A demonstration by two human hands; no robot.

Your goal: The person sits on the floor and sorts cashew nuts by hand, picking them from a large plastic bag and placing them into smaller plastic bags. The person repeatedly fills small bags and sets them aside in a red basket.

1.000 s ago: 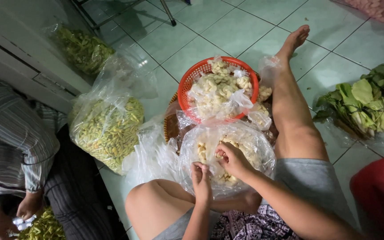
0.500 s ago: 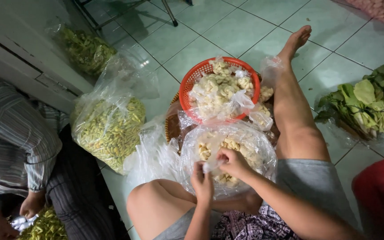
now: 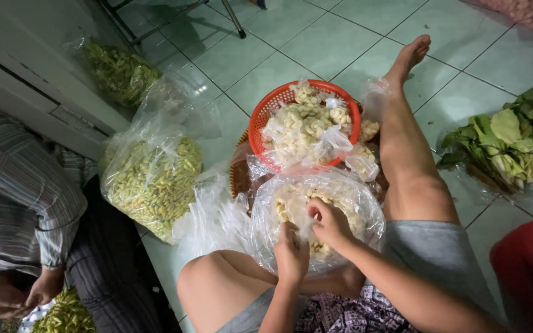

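My left hand point(image 3: 291, 254) and right hand point(image 3: 330, 223) have fingers pinched, seemingly on the clear bag point(image 3: 316, 216) of pale pieces; red basket point(image 3: 260, 126) at twelve o'clock.

Both hands point(image 3: 309, 237) apparently inside the bag point(image 3: 365, 209), basket point(image 3: 260, 123) just behind it.

Home floor used as food-prep spot: pale green glazed floor tiles point(image 3: 340, 37), clear plastic bags of green pods point(image 3: 152, 179) left, loose leafy greens point(image 3: 513, 142) right, white cabinet point(image 3: 26, 68) far left.
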